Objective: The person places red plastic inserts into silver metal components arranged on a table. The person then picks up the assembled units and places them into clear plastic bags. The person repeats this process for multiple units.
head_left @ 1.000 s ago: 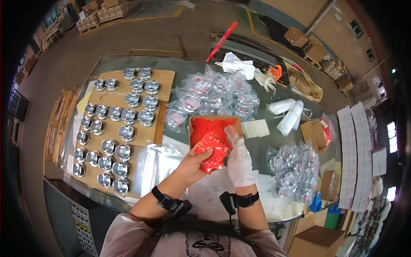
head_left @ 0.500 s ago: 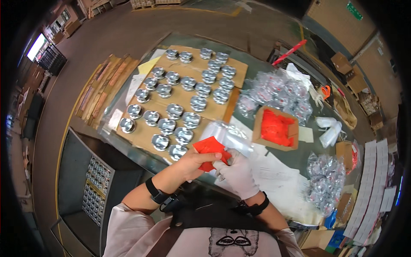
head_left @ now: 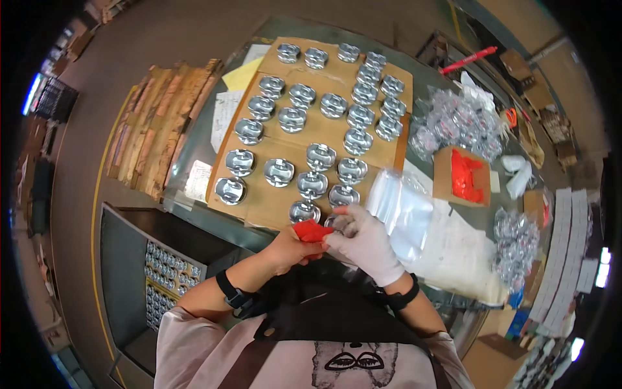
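Observation:
Low at the table's near edge, my bare left hand (head_left: 289, 249) is closed round a crumpled red plastic bag (head_left: 311, 231). My right hand (head_left: 364, 243), in a white glove, is beside it, thumb at the bag's right end. Its fingers are spread and partly bent over a metal piston (head_left: 331, 222), which they partly hide; whether they touch it is unclear. Several more silver pistons (head_left: 312, 185) stand in loose rows on a brown cardboard sheet (head_left: 259, 211). Right of my glove lie clear plastic bags (head_left: 407, 217).
An open cardboard box (head_left: 442, 175) holds red bags, with bagged pistons (head_left: 457, 123) behind it and more (head_left: 515, 243) to the right. Paper sheets (head_left: 450, 256) cover the near right. A dark bin (head_left: 120, 259) with pistons stands at lower left, wooden pallets (head_left: 162, 126) beyond.
The red bag, spread flat before, is now bunched in my left hand. My right hand has come off it, fingers opening toward the nearest piston. The whole view has shifted.

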A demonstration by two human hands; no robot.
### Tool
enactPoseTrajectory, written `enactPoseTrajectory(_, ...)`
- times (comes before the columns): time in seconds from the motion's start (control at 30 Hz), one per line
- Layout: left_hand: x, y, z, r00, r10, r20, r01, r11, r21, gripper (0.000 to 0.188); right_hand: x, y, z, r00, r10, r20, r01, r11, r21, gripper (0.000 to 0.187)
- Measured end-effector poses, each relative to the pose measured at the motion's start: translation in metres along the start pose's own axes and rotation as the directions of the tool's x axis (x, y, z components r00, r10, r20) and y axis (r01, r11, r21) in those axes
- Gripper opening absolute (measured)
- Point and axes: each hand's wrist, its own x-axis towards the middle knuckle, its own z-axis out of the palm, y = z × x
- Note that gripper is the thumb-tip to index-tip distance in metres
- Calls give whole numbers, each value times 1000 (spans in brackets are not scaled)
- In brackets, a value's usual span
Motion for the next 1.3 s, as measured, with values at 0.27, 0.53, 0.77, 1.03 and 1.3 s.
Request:
enactPoseTrajectory(0.27, -2, 14, -19, 974, 11, 228, 15, 994, -111, 28, -9, 31, 6, 989, -143, -44, 133, 977, -168, 24)
enactPoseTrajectory(0.53, -4, 11, -46, 999, -28, 41, 33, 992, -121, 28, -26, 67, -9, 938, 169, -302, -192, 980, -47, 19)
enactPoseTrajectory(0.77, -3, 15, -58, 997, -69, -18, 66, 986, -152, 27, 1, 71, 1, 971, -226, -81, 94, 666, -740, 11)
enactPoseTrajectory(1.03, -2, 17, -46, 998, -23, 50, 25, 999, -44, 26, 4, 22, 8, 999, -54, 5, 51, 921, -385, 36)
enactPoseTrajectory(1.3, 2, 22, -54, 996, -55, 77, 71, 973, -218, 33, 58, 57, -3, 963, -237, -127, 48, 615, -787, 10)
